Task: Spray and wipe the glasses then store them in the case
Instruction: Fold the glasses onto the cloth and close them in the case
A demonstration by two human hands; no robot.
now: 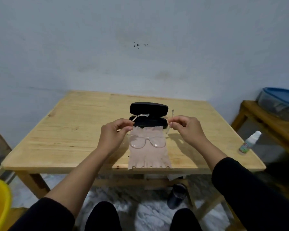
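- The clear glasses (147,142) are being held above the beige cloth (148,152), in front of the open black case (148,115) on the surface (70,130).
- One temple is being pinched in the grip of each hand: left hand (114,132), right hand (186,129).
- Both temples should be folded flat before casing, with lenses kept untouched.

**Open wood on both flanks, centre crowded**

The surface (77,124) lies bare to the left and along the far edge. The middle is taken by the open black case (148,115), the beige cloth (148,155) and the clear glasses (147,142). A spray bottle (249,142) stands near, possibly on, the right corner.
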